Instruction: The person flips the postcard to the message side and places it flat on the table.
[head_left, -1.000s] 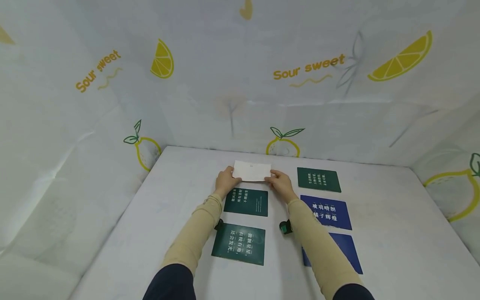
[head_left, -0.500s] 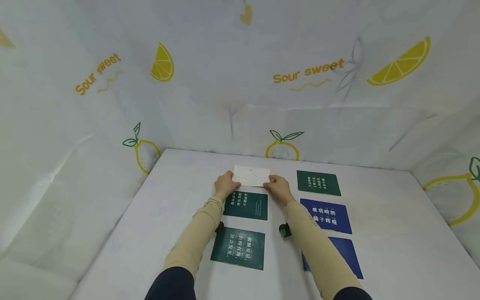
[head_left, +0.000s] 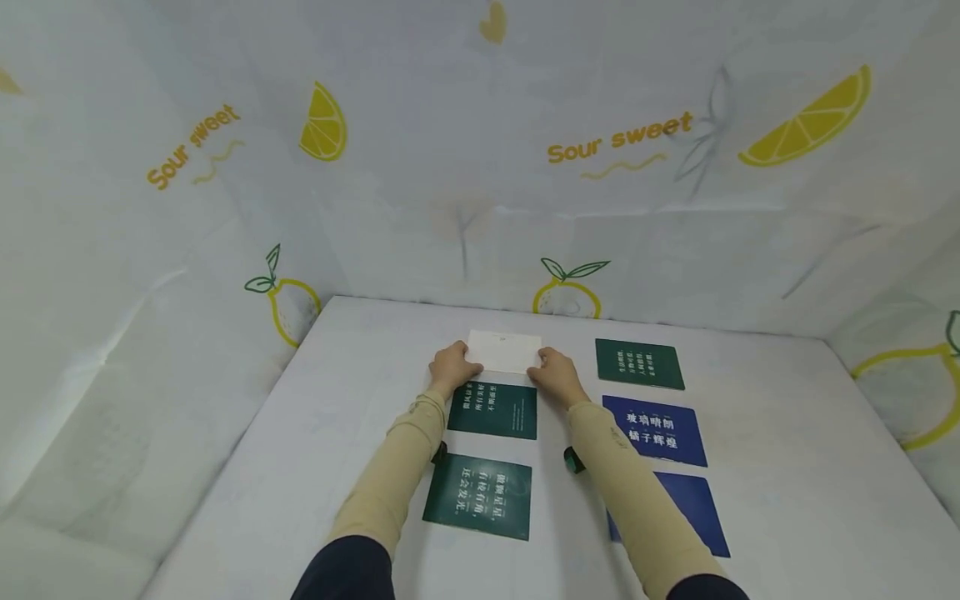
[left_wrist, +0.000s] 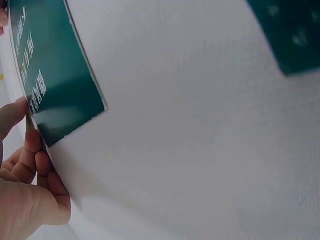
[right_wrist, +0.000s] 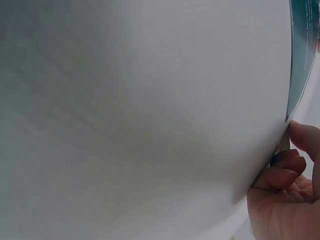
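Observation:
A blank white card (head_left: pixel 504 352) with a small mark near its far edge is at the back of the table in the head view. My left hand (head_left: pixel 452 369) pinches its near left corner between thumb and fingers. At the near right corner, my right hand (head_left: pixel 558 377) pinches it likewise. Just in front lies a green card (head_left: pixel 495 412) with white characters, its far left corner covered by my left hand. Both wrist views show the thumb and curled fingers close to the tabletop; the left wrist view shows a green card (left_wrist: pixel 62 80) beside the fingers.
Another green card (head_left: pixel 478 497) lies nearer me. On the right are a green card (head_left: pixel 639 363), a blue card (head_left: pixel 656 430) with white characters, and a second blue card (head_left: pixel 690 508) partly under my right sleeve. A lemon-print sheet (head_left: pixel 420 208) walls the white table (head_left: pixel 330 400).
The white card has shifted very slightly toward me with both hands holding it. The whole head view has also moved a little. The other cards stay in place.

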